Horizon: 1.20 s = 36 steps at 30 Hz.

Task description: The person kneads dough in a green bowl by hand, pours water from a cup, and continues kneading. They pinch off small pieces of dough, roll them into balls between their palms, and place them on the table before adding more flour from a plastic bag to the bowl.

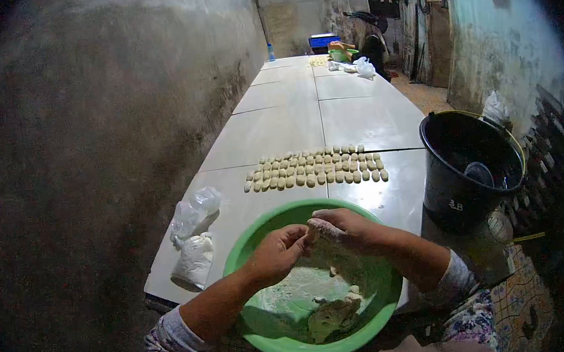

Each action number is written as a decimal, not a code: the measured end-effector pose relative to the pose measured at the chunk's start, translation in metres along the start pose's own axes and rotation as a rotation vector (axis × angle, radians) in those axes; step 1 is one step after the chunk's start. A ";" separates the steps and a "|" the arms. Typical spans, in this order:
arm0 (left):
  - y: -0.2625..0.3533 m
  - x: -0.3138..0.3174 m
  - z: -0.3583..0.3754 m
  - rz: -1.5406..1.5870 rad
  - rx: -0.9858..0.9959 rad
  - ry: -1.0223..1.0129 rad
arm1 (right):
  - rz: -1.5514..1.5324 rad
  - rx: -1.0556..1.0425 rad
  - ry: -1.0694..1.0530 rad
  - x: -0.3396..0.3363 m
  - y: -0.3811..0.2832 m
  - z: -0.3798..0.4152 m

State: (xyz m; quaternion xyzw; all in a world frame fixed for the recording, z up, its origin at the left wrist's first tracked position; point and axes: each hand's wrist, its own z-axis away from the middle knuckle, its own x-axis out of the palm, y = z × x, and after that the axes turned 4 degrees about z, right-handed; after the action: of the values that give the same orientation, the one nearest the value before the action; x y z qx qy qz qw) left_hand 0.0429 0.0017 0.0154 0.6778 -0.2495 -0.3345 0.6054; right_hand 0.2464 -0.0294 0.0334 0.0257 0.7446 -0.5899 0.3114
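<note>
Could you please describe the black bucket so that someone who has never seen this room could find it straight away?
Start from the long white table that runs down the room beside the wall. At its near end, on the right-hand side just past the green basin, stands the black bucket. It is the only tall, dark container there, with pale markings on its side, while the basin is wide, shallow and bright green.

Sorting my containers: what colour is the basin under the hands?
Green basin, clearest in the head view.

Long white table (357, 119) | rows of dough pieces (315, 171) | plastic bags (194, 241) | green basin (380, 301) | far-end clutter (345, 60)
</note>
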 end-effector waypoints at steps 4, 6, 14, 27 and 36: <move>0.007 -0.008 0.001 0.105 0.061 0.097 | 0.224 0.051 0.186 -0.002 -0.011 0.003; 0.009 -0.032 -0.004 0.075 0.085 0.149 | 0.273 0.015 0.276 0.003 -0.009 0.005; 0.013 -0.175 -0.083 0.047 0.058 0.639 | 0.773 0.065 -0.494 0.031 -0.001 0.007; -0.142 -0.280 -0.229 -0.296 -0.184 0.795 | 0.597 -0.004 -0.601 0.042 0.010 0.014; -0.161 -0.287 -0.237 -0.703 -0.428 0.812 | 0.438 0.134 -0.720 0.031 0.000 0.003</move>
State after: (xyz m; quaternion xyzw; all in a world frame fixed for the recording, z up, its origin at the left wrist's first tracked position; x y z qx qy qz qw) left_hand 0.0243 0.3925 -0.0896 0.6566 0.3161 -0.2717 0.6286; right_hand 0.2222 -0.0425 0.0179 -0.0040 0.5253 -0.5281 0.6671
